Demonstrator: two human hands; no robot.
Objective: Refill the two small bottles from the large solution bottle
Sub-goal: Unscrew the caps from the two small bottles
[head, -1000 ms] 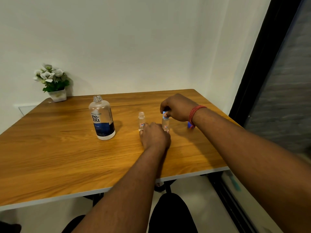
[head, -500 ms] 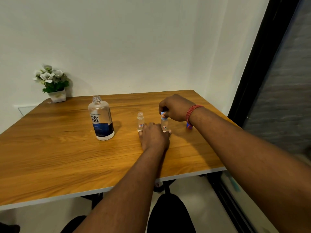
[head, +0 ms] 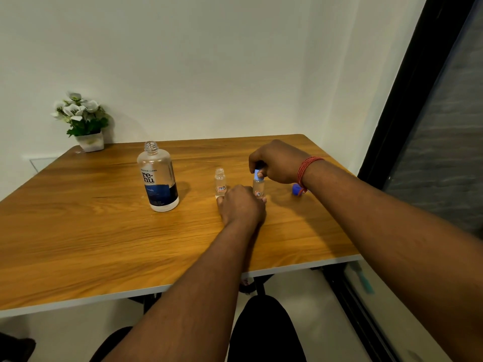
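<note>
Meanwhile, at the table: a person works on a cap, with both small bottles out and the refill stage under way.
Flower pot (head: 88, 138): sits at the far-left corner of the table (head: 78, 231), well away from either grip.
Large solution bottle (head: 158, 178): stands upright and uncapped, well to the left of the left hand's hold; no hand touches it.
First small bottle (head: 220, 182): upright and open-necked, just left of the gripped bottle, near the left hand's knuckles; whether a finger touches it cannot be told.
Left hand (head: 241, 205): knuckles up, fingers curled forward around the base of the second small bottle, steadying it on the tabletop.
Second small bottle (head: 258, 185): upright between the two grips, base held from below, top held from above.
Light blue cap (head: 257, 175): on the neck of that bottle, pinched from above.
Right hand (head: 278, 163): fingers curled narrowly around the cap, a red thread band (head: 307, 171) on the wrist.
Loose blue cap (head: 296, 189): lies on the table just right of the grip, partly behind the wrist.
Step in hand: judged to be turning the cap on the second small bottle; whether it is going on or coming off cannot be told.
Next move calls for: a firm base hold against the twist, then a free hand for the bottle or loose cap to be handled next.
</note>
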